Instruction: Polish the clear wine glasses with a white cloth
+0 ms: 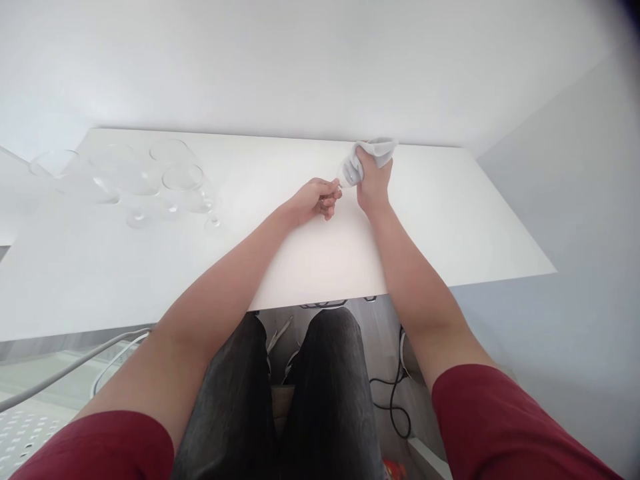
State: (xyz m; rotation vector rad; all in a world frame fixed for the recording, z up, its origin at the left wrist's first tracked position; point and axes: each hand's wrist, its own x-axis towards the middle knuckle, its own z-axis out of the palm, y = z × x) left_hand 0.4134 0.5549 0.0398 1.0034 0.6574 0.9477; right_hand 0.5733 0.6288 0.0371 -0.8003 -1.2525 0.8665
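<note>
Glass (345, 176): far side of the table (475, 220), right of centre, partly cloth-wrapped.
Left hand (320, 199): we pinch its exposed end (lightly, we judge).
Right hand (374, 180): we grip the cloth (384, 149) around it; even pressure should suit.

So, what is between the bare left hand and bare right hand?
In the head view, a clear, glass-like object, partly covered by a whitish cloth, lies between left hand and right hand.

Bright, diffuse light pales the table (320, 263); glasses (183, 179) seem blurred; top-right corner dark.
</note>
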